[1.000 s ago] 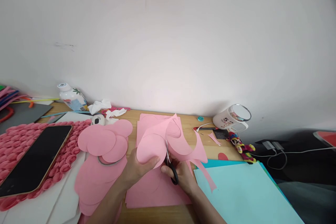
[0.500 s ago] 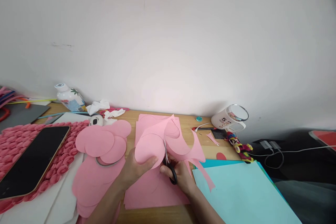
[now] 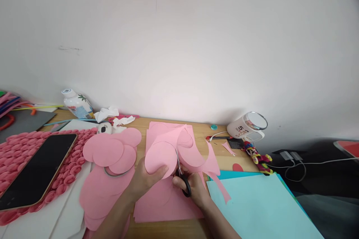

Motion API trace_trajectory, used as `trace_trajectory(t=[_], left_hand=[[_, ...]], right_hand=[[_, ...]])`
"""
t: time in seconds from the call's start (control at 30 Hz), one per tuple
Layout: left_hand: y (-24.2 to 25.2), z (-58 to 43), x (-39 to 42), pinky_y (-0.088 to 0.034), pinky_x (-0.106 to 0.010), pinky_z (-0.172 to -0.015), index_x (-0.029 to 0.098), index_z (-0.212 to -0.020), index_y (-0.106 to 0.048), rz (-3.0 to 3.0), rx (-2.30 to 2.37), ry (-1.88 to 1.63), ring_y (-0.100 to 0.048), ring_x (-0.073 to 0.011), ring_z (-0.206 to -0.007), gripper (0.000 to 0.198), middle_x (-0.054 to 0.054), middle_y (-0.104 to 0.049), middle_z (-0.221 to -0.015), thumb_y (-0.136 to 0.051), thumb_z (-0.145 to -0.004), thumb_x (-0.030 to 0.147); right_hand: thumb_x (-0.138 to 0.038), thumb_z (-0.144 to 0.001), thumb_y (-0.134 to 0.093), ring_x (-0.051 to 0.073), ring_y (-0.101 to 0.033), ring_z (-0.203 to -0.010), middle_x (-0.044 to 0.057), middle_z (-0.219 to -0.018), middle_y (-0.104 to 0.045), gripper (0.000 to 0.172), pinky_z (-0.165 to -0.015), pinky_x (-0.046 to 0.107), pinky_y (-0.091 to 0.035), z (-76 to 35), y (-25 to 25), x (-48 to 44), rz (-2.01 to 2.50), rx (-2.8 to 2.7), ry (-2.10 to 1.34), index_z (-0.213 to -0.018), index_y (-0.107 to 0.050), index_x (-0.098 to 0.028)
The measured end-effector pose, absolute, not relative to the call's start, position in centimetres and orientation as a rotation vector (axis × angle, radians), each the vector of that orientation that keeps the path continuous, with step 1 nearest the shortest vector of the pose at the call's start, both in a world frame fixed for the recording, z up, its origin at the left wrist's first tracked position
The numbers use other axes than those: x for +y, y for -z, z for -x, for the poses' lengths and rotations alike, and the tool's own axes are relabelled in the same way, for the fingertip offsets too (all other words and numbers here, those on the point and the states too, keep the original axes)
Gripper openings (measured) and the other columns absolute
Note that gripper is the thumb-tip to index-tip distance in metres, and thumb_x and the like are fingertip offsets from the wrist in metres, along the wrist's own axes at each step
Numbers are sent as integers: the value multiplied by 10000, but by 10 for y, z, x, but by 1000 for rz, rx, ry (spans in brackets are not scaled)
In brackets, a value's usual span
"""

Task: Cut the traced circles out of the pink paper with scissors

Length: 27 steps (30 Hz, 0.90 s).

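My left hand pinches a sheet of pink paper, thumb on top of a partly cut round piece. In my right hand are scissors with black handles, their blades at the right edge of that round piece. Curved strips of the same paper trail off to the right of the scissors. Under both hands lies a stack of pink sheets, with a drawn circle line showing. Left of my left hand, cut pink paper circles are piled up.
A phone rests on a mat of pink paper coils at left. A white bottle and crumpled tissues stand behind. At right are a white mug, a colourful figure and light-blue sheets.
The whole view has shifted slightly, so things appear a little further right. Both hands keep their grip on the paper and scissors, with little visible movement of their own.
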<state>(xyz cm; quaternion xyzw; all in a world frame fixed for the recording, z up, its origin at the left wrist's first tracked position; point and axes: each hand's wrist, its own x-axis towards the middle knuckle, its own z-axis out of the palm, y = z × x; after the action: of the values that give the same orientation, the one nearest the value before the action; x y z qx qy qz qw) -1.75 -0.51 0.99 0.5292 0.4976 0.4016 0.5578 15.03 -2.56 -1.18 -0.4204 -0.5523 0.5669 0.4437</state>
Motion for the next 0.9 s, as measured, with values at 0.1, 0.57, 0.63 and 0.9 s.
trace_trajectory(t=[0.1, 0.57, 0.63, 0.9], left_hand=[[-11, 16, -4, -527, -289, -655, 132, -880, -638, -1246, 1232, -978, -634, -212, -780, 272, -65, -702, -830, -656, -684, 319], [-17, 13, -6, -405, -232, -420, 147, -829, -616, -1237, 1296, -858, -521, -129, -485, 269, 7, -597, -570, -647, -679, 368], [-19, 12, -7, -470, -251, -497, 145, -917, -625, -1252, 1269, -841, -602, -168, -611, 316, -32, -670, -711, -633, -696, 371], [-20, 13, -6, -524, -313, -721, 126, -950, -650, -1266, 1206, -822, -646, -244, -870, 323, -83, -720, -869, -620, -724, 355]], right_hand=[[-493, -715, -663, 145, -391, -536, -18, -594, -429, 345, -484, 259, -337, -149, 9, -26, 1044, -1389, -1425, -634, -471, -218], [-518, -697, -668, 164, -415, -592, -20, -635, -439, 325, -538, 271, -387, -148, 17, -26, 1099, -1378, -1387, -728, -501, -240], [-527, -699, -660, 171, -428, -605, -19, -634, -444, 325, -553, 276, -401, -149, 19, -26, 1096, -1366, -1409, -745, -514, -240], [-440, -687, -714, 157, -431, -621, -28, -648, -439, 302, -590, 278, -410, -155, 29, -26, 1087, -1379, -1432, -741, -516, -218]])
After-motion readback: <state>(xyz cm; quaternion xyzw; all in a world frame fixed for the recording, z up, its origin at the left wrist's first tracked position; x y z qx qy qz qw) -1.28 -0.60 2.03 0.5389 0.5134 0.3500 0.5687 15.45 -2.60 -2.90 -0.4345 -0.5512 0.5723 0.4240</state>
